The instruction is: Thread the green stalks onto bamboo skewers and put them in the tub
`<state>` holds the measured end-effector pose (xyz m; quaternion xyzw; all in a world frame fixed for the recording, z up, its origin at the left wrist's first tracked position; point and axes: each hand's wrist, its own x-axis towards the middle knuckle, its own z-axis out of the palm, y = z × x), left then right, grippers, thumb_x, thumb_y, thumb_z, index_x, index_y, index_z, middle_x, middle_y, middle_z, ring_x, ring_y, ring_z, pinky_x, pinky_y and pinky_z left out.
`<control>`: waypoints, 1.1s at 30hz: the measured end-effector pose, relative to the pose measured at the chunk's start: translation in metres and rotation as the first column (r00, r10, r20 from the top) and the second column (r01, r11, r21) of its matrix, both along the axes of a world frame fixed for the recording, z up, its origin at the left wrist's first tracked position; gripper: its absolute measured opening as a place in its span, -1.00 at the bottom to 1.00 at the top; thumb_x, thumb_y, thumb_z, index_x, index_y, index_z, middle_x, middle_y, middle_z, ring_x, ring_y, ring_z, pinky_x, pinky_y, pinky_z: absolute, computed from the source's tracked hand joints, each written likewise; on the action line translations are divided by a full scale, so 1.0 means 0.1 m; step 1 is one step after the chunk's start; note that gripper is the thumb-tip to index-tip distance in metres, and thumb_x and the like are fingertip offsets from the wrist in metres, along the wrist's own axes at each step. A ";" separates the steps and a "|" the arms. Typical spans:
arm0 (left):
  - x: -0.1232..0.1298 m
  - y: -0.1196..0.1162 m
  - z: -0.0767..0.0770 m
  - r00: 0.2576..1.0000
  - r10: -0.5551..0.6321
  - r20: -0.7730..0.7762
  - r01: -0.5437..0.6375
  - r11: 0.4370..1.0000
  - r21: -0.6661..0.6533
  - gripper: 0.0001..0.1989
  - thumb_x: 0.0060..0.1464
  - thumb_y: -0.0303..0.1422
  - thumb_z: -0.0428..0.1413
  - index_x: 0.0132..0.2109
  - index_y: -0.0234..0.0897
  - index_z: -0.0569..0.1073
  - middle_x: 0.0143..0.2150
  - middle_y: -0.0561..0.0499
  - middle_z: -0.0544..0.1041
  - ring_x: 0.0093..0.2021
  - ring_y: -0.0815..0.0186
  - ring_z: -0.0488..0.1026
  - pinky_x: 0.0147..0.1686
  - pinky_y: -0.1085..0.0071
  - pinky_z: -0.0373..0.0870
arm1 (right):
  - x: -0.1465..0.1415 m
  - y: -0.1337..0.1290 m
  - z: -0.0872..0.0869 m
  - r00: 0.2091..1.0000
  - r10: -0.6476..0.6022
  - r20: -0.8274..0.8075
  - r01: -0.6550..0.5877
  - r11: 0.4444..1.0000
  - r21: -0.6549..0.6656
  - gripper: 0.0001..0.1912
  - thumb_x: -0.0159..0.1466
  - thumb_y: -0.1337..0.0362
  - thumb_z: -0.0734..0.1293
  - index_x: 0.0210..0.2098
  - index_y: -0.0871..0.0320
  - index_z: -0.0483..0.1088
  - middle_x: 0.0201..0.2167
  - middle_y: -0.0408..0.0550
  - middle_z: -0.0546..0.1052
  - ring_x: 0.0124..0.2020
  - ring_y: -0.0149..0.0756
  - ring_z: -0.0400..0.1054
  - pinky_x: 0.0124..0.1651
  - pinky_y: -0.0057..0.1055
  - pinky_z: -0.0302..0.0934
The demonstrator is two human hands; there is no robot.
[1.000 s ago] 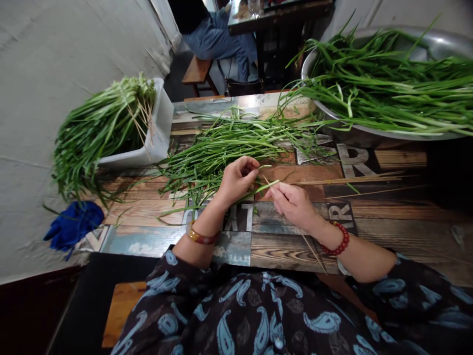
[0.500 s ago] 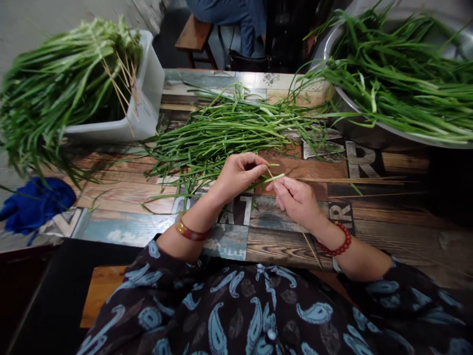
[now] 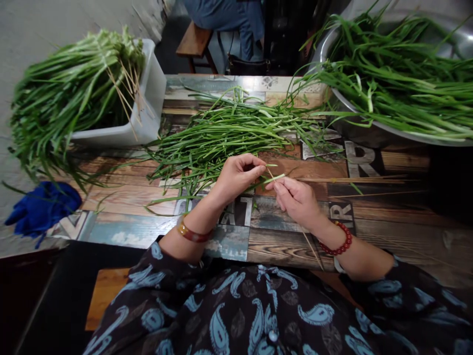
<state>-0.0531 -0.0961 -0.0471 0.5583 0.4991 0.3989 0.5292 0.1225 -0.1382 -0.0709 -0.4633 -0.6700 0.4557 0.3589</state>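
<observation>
My left hand (image 3: pixel 242 175) is closed in a pinch on a garlic chive stalk, whose pale cut end (image 3: pixel 272 165) sticks out past the fingertips. My right hand (image 3: pixel 293 197) is closed around a thin bamboo skewer (image 3: pixel 310 245). The skewer slants from below that hand up to the left fingertips. A second pale chive stalk (image 3: pixel 276 178) lies across the skewer by the right fingertips; whether it is pierced I cannot tell. Just beyond both hands, a loose pile of chives (image 3: pixel 229 130) spreads over the wood-patterned table (image 3: pixel 281 246).
At the left, a white plastic tub (image 3: pixel 150 93) holds skewered chives (image 3: pixel 74 88), sticks jutting out. A steel basin (image 3: pixel 342 101) of loose chives (image 3: pixel 402 88) stands at right. More skewers (image 3: pixel 358 180) lie right of my hands. A blue glove (image 3: pixel 44 209) rests left. Someone sits beyond the table.
The view has shifted slightly, so the tub and glove appear a little further right and lower. Both hands keep nearly the same pose and hold.
</observation>
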 end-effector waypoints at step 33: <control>-0.05 0.00 0.05 0.978 -0.211 0.009 0.211 0.977 -0.042 -0.86 -0.07 -0.36 0.24 -0.47 -0.36 0.54 -0.48 0.00 0.52 -0.46 0.42 0.38 -0.42 0.49 0.30 | 0.01 0.01 0.02 0.998 0.008 0.067 -0.013 0.997 0.072 -0.70 0.40 0.20 0.13 -0.39 0.13 0.36 -0.71 -0.25 0.32 -0.66 -0.44 0.20 -0.46 -0.48 0.14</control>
